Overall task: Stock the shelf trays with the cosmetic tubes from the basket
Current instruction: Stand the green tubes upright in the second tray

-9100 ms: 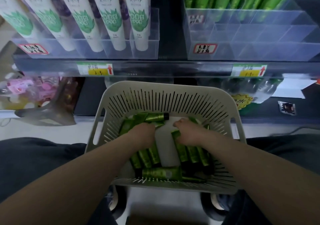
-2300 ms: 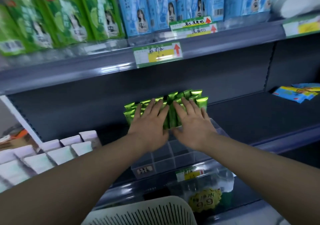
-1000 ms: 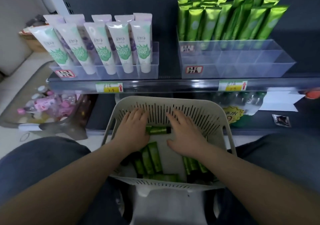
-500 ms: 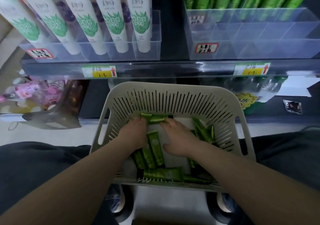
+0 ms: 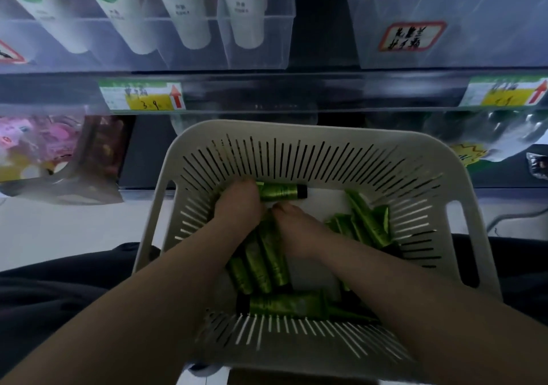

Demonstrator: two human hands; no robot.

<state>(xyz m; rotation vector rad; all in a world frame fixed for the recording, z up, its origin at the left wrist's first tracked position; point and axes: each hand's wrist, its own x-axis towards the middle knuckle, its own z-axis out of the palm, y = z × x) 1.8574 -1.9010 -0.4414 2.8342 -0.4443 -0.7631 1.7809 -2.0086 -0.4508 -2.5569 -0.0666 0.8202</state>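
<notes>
dark shelf [image 5: 296, 94], on it a clear tray [image 5: 281, 41] of white tubes [image 5: 192, 26] beside another clear labelled tray [image 5: 480, 44]

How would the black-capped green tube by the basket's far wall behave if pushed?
The green tube looks round near its cap, so it may roll slightly. Its shiny skin looks slippery; its creases hint it squashes.

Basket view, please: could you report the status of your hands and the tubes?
Left hand grips the capped tube at the far wall of the basket. Right hand on the middle tubes, grip unclear. Nothing blocking.
</notes>
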